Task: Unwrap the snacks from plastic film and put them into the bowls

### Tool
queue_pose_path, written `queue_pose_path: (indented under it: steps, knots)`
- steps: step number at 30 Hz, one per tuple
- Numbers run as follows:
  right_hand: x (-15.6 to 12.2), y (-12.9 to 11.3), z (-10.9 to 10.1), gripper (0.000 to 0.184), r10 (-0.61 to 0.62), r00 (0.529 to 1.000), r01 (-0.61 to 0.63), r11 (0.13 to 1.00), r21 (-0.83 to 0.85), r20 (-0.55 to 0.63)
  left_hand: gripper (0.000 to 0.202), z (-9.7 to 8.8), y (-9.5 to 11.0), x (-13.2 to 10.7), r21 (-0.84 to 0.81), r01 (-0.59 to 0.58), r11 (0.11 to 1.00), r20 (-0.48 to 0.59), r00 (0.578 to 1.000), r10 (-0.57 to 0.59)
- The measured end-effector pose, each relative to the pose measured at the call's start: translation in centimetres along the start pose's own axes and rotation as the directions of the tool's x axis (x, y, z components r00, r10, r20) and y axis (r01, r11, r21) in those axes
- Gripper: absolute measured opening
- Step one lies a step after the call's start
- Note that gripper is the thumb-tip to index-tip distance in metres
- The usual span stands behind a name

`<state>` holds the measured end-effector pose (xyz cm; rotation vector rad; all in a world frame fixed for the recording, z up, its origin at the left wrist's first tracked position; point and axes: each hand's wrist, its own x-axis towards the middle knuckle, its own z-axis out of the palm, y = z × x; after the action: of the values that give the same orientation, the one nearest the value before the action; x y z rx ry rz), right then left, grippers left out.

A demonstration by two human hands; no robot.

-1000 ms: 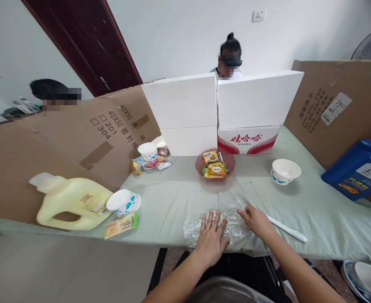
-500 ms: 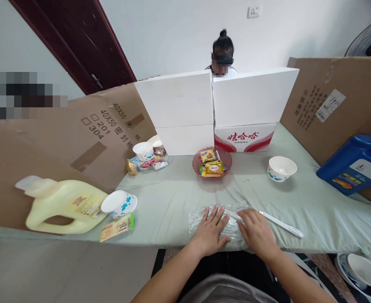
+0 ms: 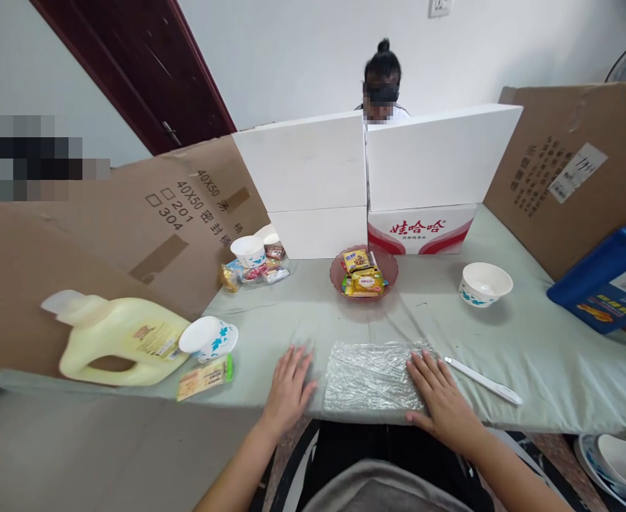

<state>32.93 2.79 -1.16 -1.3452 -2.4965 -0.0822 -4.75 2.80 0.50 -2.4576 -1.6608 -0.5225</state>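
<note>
Clear plastic sheet (image 3: 369, 378) lies at the front of the table, before the person, long axis running left to right, roughly parallel to the table edge; short ends face left and right. Near side sits just beside that edge. Past the far side, pale green cloth (image 3: 285, 306) stretches to the pink bowl (image 3: 337, 283); leftward, more cloth runs to the snack packet (image 3: 204, 379). White slim tool (image 3: 483, 382) slants off the right end, close by. Sheet looks flat, rectangular, glossy, finely crinkled. Right hand (image 3: 443, 395) rests flattened over its right end, fingers extended. Left hand (image 3: 290, 386) is apart from the left end, fingers spread over cloth; contact there, cannot tell.
</note>
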Motion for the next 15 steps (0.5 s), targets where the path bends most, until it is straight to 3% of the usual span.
queue_pose_path:
  steps: [3, 5, 8, 11, 15]
  knots:
    - [-0.9, 0.1, -1.1, 0.087, -0.078, 0.996, 0.076, 0.996, 0.049, 0.053, 0.044, -0.7, 3.2, -0.5, -0.174, -0.234, 0.957, 0.007, 0.971, 0.239]
    - [-1.4, 0.3, -1.6, 0.076, -0.091, 0.993, 0.087, 0.994, 0.06, 0.069, 0.038, -0.8, 5.2, -0.4, -0.269, -0.31, 0.912, 0.015, 0.945, 0.326]
    - [-2.4, 0.7, -2.6, 0.059, -0.114, 0.989, 0.103, 0.987, 0.121, 0.09, 0.019, -0.8, 6.2, -0.2, -0.377, -0.267, 0.887, -0.008, 0.959, 0.285]
    - [-3.2, 1.3, -3.8, 0.036, -0.089, 0.989, 0.053, 0.958, 0.283, 0.115, 0.017, -1.1, 5.6, 0.0, -0.466, -0.193, 0.864, -0.003, 0.976, 0.217]
    - [-2.6, 2.0, -4.4, 0.025, 0.134, 0.986, -0.166, 0.863, 0.477, 0.099, 0.017, -1.0, 5.2, 1.3, -0.454, -0.083, 0.887, -0.022, 0.996, 0.082]
